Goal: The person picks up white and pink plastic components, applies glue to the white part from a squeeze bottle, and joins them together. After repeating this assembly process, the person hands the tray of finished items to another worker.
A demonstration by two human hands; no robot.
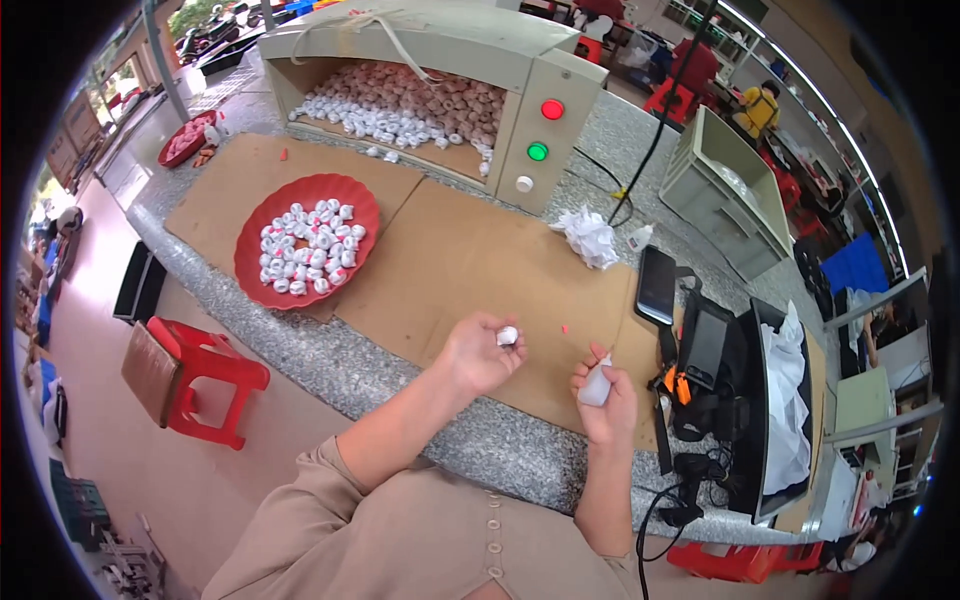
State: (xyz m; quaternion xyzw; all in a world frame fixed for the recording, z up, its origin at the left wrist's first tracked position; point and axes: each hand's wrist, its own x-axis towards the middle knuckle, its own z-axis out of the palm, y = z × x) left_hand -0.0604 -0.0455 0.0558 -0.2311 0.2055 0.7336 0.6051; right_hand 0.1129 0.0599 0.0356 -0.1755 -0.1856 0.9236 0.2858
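My left hand (484, 354) is closed around a small round white piece (507, 336), which shows at the fingertips; its exact kind I cannot make out. To its right, my right hand (607, 398) grips a small translucent squeeze bottle (595, 386) with its narrow nozzle pointing up. Both hands hover over a brown cardboard sheet (470, 262) laid on the speckled stone worktop. A tiny pink bit (564, 329) lies on the cardboard between them. Farther left sits a red scalloped bowl (362, 205) holding many similar white pieces with touches of pink.
At the back stands a beige box-shaped machine (560, 75) with lit red and green buttons, its opening heaped with white and pinkish pieces. Crumpled white paper (588, 237), a phone (656, 284), black straps and devices (708, 340) and a grey crate (725, 190) occupy the right. A red stool (215, 375) stands left.
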